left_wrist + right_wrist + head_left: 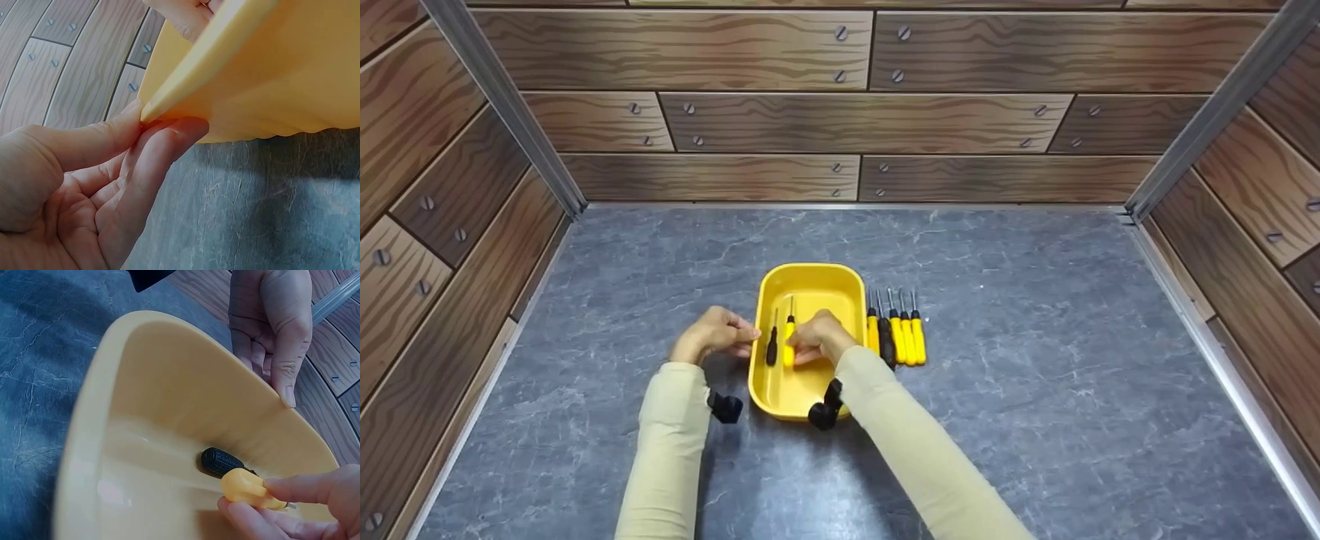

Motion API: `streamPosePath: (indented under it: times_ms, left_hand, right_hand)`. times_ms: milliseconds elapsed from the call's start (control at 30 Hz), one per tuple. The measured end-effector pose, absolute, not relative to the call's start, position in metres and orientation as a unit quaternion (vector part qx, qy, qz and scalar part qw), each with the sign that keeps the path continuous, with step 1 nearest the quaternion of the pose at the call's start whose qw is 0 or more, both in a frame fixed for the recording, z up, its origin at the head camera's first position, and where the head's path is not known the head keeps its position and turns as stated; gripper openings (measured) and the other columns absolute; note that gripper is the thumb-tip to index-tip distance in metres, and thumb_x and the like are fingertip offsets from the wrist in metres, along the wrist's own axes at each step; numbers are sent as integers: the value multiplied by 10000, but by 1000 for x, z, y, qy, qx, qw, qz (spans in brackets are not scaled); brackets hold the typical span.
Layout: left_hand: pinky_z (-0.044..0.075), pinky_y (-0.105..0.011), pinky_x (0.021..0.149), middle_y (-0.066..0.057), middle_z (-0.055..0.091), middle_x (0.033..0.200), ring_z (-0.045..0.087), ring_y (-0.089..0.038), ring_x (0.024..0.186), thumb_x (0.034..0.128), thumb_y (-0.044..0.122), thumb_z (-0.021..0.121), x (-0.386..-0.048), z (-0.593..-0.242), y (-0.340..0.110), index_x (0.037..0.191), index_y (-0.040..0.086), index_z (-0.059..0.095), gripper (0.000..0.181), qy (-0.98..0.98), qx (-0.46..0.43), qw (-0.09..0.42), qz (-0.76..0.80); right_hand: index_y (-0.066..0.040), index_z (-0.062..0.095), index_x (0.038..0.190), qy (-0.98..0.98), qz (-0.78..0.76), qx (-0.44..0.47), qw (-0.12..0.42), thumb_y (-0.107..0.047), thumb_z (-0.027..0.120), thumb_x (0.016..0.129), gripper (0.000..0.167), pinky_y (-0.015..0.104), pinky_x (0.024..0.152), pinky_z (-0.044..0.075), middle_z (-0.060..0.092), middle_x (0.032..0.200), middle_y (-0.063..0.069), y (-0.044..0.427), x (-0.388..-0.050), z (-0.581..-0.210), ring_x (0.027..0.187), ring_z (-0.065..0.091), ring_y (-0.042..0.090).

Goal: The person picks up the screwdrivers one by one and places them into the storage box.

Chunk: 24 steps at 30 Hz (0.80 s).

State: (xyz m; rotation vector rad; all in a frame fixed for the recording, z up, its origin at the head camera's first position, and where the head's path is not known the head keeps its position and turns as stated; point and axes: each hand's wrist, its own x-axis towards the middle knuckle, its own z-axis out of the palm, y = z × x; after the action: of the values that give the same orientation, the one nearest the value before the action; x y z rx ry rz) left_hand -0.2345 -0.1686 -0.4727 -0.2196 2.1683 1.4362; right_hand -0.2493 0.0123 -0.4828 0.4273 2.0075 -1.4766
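Note:
The left hand [718, 334] pinches the left rim of a yellow tray [810, 268]; in the left wrist view its thumb lies on the rim and the fingers [154, 152] are beneath. Inside the tray, the right hand [823, 337] holds a yellow-handled screwdriver [790, 341] by its handle, thumb on one side and fingers on the other, as the right wrist view shows at the handle [247, 488]. A black screwdriver [772, 346] lies in the tray to the left of it, its shaft pointing away from the person.
Several screwdrivers [910, 337] with yellow handles and a black-handled one [887, 343] stand in a row on the grey surface [1035, 360], just right of the tray. Wood-patterned walls [765, 124] and metal edge strips [1222, 382] enclose the surface at the back and sides.

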Motion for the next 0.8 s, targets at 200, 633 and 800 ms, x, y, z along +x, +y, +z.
streamPosePath:
  times_ms: [200,633,800]
  left_hand:
    - [648,-257,723,-10,639,709,649,-62,596,927,57,620,-234,-473,-167,1104,-137,633,263,801,-86,259,532]
    - [644,-234,683,-7,636,686,636,-51,569,926,39,615,-234,-474,-168,1113,-162,621,275,799,-75,257,538]
    - [645,-236,691,-7,640,692,636,-51,575,929,37,609,-233,-473,-168,1125,-163,614,280,799,-76,256,539]
  right_hand:
    - [80,604,1024,761,-553,179,288,69,683,803,235,321,680,656,584,628,82,9,-249,-485,512,631,177]
    - [111,650,931,750,-559,159,317,71,637,824,115,315,694,652,616,574,95,9,-249,-485,464,625,159]
    - [114,618,952,743,-567,155,320,74,633,825,134,326,705,652,611,592,100,9,-249,-483,471,624,166]
